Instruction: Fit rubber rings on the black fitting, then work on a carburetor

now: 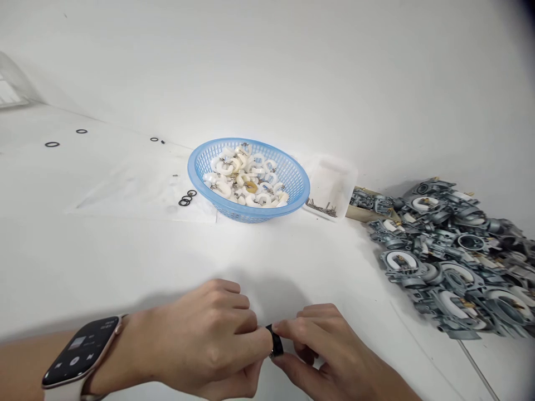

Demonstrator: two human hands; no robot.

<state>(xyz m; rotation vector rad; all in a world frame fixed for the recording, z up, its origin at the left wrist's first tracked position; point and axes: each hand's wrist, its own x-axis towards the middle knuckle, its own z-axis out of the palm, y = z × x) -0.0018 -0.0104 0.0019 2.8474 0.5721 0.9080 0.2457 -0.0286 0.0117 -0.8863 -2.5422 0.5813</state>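
Note:
Near the bottom middle, my left hand (209,340) is closed, its fingers curled and its fingertips mostly hidden. A small black, shiny, rounded part (275,342) shows at the end of its index finger and thumb. My right hand (330,351) pinches this part from the other side between index finger and thumb. Only the part's edge is visible, so its exact kind cannot be made out. The two hands meet just above the white table (234,250).
Ahead stands a blue basket (298,192) of white plastic floats. Beside it, a white tray (334,178) holds metal pins (324,209). Metal carburetor bodies (451,256) are heaped at right. Several black O-rings (186,199) lie left of the basket; others lie farther left. A smartwatch (81,353) is on my left wrist.

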